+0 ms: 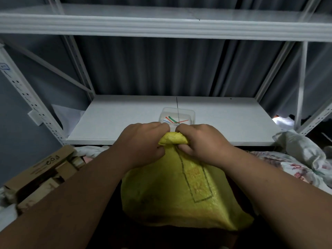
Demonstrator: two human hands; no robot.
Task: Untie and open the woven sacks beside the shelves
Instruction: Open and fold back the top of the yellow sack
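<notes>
We see the main risk at the gathered neck: if we pull both sides apart before the tie is loose, we judge the knot could cinch tighter, or the woven cloth could fray or tear, and we cannot make out any tie at all, since it is hidden under the fingers. A second risk is a slip, because the bunched cloth between the fists is small, and a jerk could tip the sack and spill whatever is in it. Going left to right, the cardboard boxes (41, 175) sit at the lower left of the frame, well apart from the work. Our left hand (143, 142) has its fingers curled tight round the left side of the yellow sack (172, 200) neck, just left of centre. The neck stands up between the two fists, touching both, while the sack's body hangs below and spreads toward the bottom centre. Our right hand (199, 142) pinches the right side of the neck in the same curled way. Behind the knuckles, on the white shelf (107, 121), sits a clear tray (177, 115) holding coloured ties, and a white printed sack (303, 159) lies at the right edge.
</notes>
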